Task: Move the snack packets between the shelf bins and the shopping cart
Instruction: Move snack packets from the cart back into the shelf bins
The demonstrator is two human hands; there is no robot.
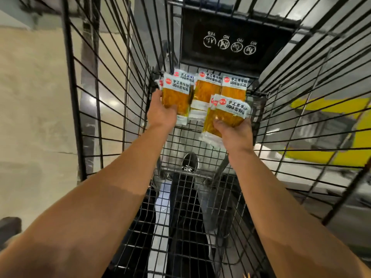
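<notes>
Deep in the cart (112,109), the left grip (160,111) grasps a packet stack (176,97); the right grip (234,131) grasps another stack (226,115). Loose packets (206,91) lie just beyond, between them.

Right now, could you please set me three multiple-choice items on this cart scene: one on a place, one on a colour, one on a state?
1. Where do the loose snack packets lie?
A. On the floor tiles
B. At the far end of the shopping cart, below the black placard
C. In a shelf bin

2. What colour shows through the packets' clear windows?
A. Orange-yellow
B. Blue
C. Green

3. What is the left hand doing?
A. Hanging idle
B. Pushing the cart's handle
C. Gripping packets

Answers: 1 B, they lie against the far wire wall under the placard. 2 A, the contents look orange-yellow. 3 C, its fingers curl round packets, as do the right hand's.
</notes>
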